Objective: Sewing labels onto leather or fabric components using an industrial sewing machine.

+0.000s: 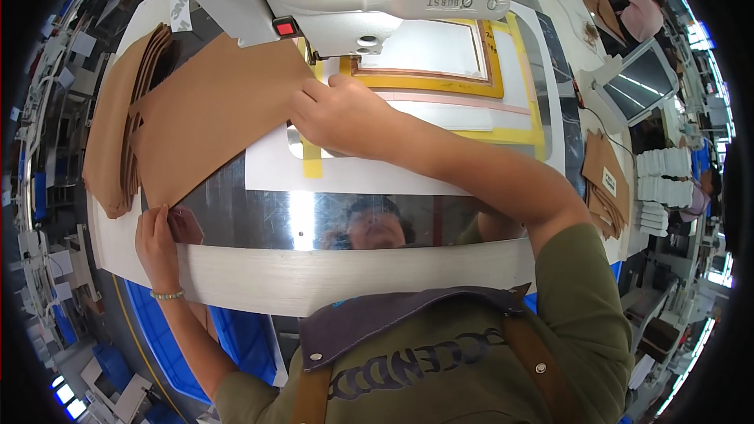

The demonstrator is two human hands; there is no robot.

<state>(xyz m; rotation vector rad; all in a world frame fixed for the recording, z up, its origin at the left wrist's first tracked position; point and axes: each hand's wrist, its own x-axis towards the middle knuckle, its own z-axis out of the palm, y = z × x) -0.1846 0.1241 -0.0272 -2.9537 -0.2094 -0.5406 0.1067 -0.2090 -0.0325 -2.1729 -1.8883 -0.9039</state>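
Note:
A flat brown fabric panel (220, 102) lies slanted on the left of the work surface, its upper right end under the white sewing machine head (330, 20). My right hand (342, 118) reaches across and pinches the panel's right edge, close to the machine's needle area. Down at the panel's lower left corner, my left hand (159, 243) grips the cloth between thumb and fingers. Beside the panel, on the far left, a stack of brown fabric pieces (118, 133) lies folded over in layers, partly touching it.
A yellow-edged template frame (424, 82) sits on a white sheet (271, 169) right of the needle. Polished metal plate (440, 220) runs along the front. At right are a screen (640, 82) and brown pieces (603, 184); blue bins (247, 338) stand below the table.

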